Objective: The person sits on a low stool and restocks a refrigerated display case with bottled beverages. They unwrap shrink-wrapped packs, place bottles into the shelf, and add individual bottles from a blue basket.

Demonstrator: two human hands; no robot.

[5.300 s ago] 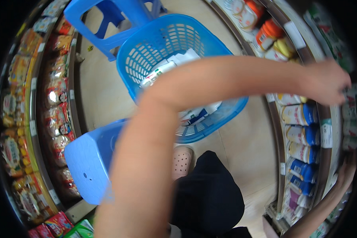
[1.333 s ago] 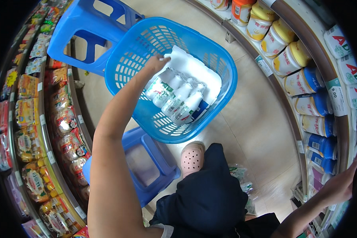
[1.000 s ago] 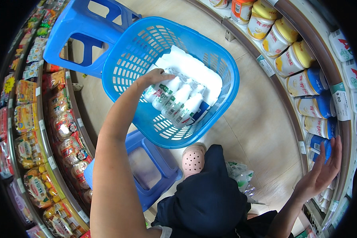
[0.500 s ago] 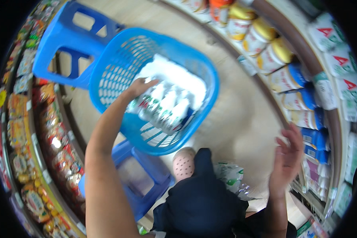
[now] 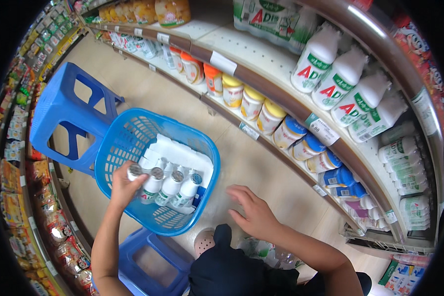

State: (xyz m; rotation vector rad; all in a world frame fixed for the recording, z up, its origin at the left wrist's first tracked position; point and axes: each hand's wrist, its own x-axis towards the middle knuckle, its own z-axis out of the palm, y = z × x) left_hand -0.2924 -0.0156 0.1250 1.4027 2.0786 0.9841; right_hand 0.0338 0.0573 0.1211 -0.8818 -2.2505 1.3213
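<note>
The blue plastic basket point(image 5: 215, 163) has slotted sides and rests against a blue plastic stool point(image 5: 66, 116). In it are white drink bottles point(image 5: 171, 187) with green labels and dark caps, standing tilted in a row. Behind them lies a white, bumpy-edged bundle point(image 5: 182, 154), whose kind I cannot make out. My left hand point(image 5: 123, 185) reaches over the basket's left side, thumb and fingers closed around the leftmost bottle near its cap. Just right of the basket, my right hand point(image 5: 254, 209) hangs empty over the floor, fingers apart.
Shelving curves along the right, bearing large white bottles point(image 5: 350, 91) and lidded tubs point(image 5: 271, 116). Packaged snacks point(image 5: 66, 234) fill the left shelves. Another blue stool point(image 5: 155, 254) stands below the basket. A pink clog point(image 5: 203, 241) and crumpled clear plastic packaging point(image 5: 264, 251) are near my legs.
My right hand has moved left from beside the right shelf toward the basket. My left hand now grips the leftmost bottle. The view has shifted, showing more of the right shelving.
</note>
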